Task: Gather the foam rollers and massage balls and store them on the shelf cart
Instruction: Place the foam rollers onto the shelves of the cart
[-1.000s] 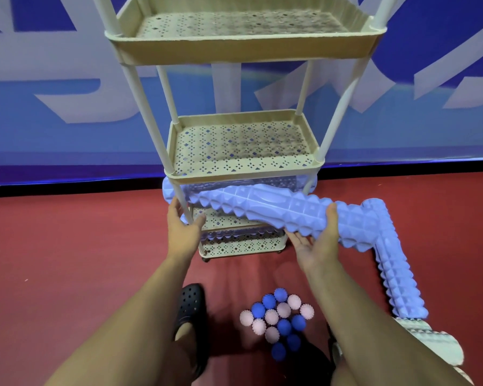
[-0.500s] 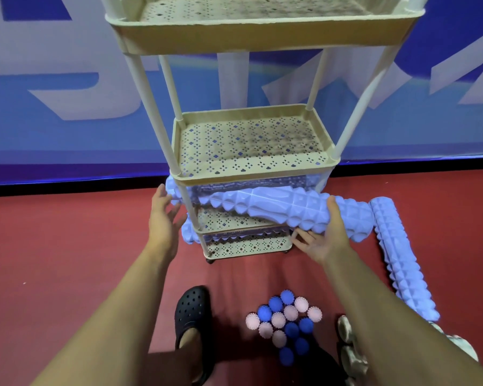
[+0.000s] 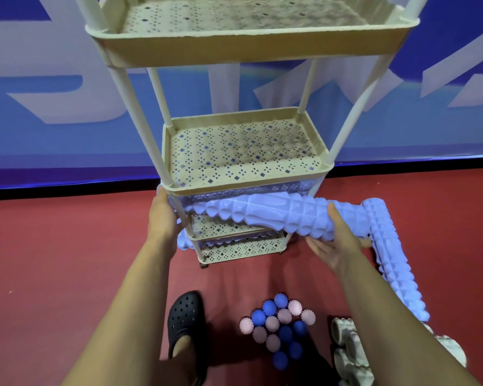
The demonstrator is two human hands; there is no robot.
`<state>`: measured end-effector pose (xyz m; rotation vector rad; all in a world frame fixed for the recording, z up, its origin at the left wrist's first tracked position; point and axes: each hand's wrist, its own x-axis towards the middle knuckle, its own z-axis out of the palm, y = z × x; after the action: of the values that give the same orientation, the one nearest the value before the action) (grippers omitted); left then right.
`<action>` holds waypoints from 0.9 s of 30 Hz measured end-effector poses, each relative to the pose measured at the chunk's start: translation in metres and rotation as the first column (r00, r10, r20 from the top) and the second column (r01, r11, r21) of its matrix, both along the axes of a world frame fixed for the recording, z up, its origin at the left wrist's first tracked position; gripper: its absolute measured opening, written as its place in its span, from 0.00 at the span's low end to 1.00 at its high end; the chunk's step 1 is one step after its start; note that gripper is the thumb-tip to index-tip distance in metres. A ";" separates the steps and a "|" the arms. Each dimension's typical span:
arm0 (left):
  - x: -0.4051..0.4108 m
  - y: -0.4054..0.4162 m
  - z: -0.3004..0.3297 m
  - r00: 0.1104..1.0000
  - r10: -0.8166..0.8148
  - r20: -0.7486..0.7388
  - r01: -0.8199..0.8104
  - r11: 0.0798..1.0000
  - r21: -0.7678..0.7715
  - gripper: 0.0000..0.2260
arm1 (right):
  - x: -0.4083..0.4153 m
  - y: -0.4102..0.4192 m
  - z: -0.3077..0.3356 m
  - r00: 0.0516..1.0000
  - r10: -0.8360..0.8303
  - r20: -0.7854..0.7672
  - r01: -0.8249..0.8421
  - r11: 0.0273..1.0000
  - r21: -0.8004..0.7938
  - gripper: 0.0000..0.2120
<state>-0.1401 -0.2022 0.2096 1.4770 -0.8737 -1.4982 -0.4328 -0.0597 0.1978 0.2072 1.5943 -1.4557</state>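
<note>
Gripping item: right hand (image 3: 336, 240) is cupping the underside of the held foam roller (image 3: 276, 215), thumb over the top and fingers curled beneath, near the roller's outer end, just right of the shelf cart (image 3: 243, 118). Left hand (image 3: 163, 215) is resting at the cart's front-left post with fingers bent around the roller's far end there; whether it is truly clamping that end or only steadying it cannot be told.

Held foam roller: lavender, ridged, lying slantwise through the cart's third tier, its right end projecting well outside the frame.

Further stock, placed by the cart:
- second foam roller (image 3: 183, 240), one tier lower, only its left end showing.
- third foam roller (image 3: 393, 260), lying on the red floor (image 3: 53, 260) to the right of the cart.
- massage balls (image 3: 279, 327), blue and pink, spiked, clustered on the floor in front of the cart.
- pale rollers (image 3: 349, 355), front-right of the cart, partly hidden by the forearm.
- black clog (image 3: 186, 321), in front of the cart.

Handling note, as judgement: roller is likely light and stiff, with a grippy texture, so it should be snagging on posts rather than slipping. Holding near both ends is suiting its length; balls are likely to roll, so scooping several together seems wise.
</note>
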 end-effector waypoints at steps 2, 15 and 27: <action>-0.001 0.000 -0.002 0.999 0.025 -0.023 -0.025 1.000 -0.005 0.16 | -0.004 0.001 0.001 0.983 -0.056 -0.176 0.075 0.992 0.101 0.51; 0.011 -0.020 -0.005 0.971 0.223 -0.082 -0.227 0.973 -0.039 0.14 | -0.003 -0.020 0.003 0.765 0.314 -0.563 -0.216 0.948 0.234 0.24; 0.030 -0.025 -0.004 0.975 0.209 -0.077 -0.216 0.972 -0.096 0.18 | -0.011 -0.019 0.015 0.725 0.459 -0.514 -0.318 0.885 0.341 0.36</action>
<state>-0.1098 -0.2276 0.2060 1.3898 -0.7180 -1.3169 -0.4436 -0.0785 0.2124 -0.4832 2.1458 -1.0352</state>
